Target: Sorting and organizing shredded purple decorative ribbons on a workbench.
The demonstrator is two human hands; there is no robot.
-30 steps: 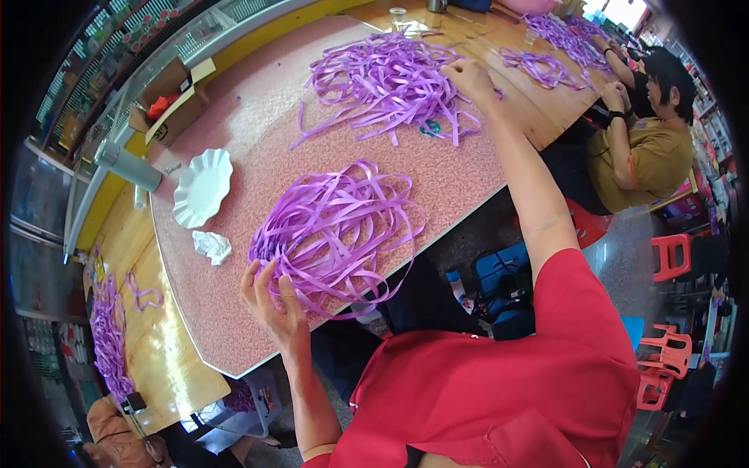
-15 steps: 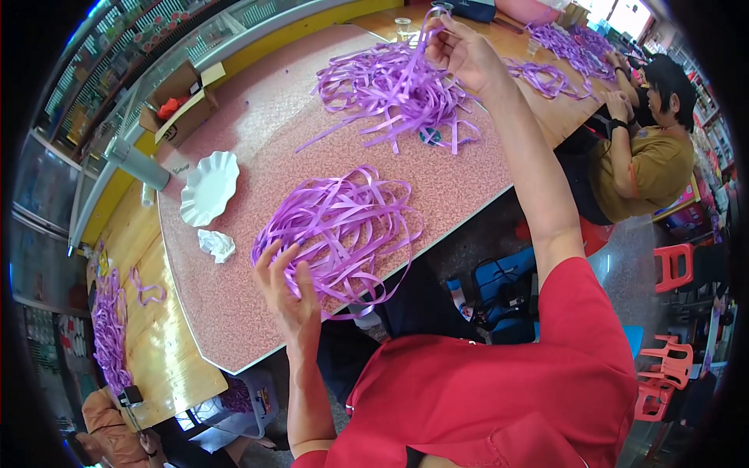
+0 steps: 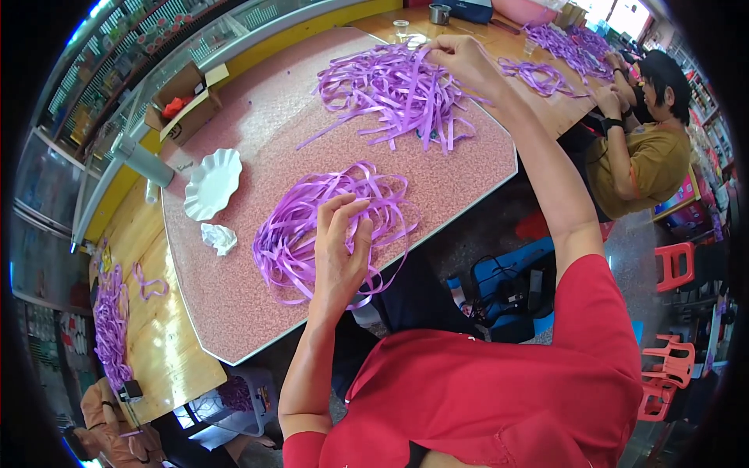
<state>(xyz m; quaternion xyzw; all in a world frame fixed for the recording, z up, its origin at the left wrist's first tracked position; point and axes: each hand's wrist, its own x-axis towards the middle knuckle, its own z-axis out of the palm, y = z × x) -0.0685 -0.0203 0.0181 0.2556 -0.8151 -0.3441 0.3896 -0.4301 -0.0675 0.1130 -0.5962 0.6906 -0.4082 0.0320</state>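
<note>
A loose heap of looped purple ribbon (image 3: 300, 234) lies at the near edge of the pink speckled table. Over its right part hovers my left hand (image 3: 342, 253), open, its fingers bent and the thumb apart from them. Farther back is a second pile of purple ribbon lengths (image 3: 398, 90), with cut ends fanning toward me. My right hand (image 3: 466, 64) reaches to the top right of that far pile. Its thumb and fingertips are pinched together at a purple ribbon, though the fingers partly hide the grip.
On the table's left stand a white scalloped plate (image 3: 213, 184), crumpled white tissue (image 3: 219, 239), a grey-green flask (image 3: 143, 161) and an open cardboard box (image 3: 187, 101). A clear cup (image 3: 400, 31) and metal pot (image 3: 439, 14) stand behind. Another person (image 3: 640, 148) sits at right.
My right hand has lowered the ribbon it held up onto the far pile. My left hand has moved right across the near heap, its fingers still apart.
</note>
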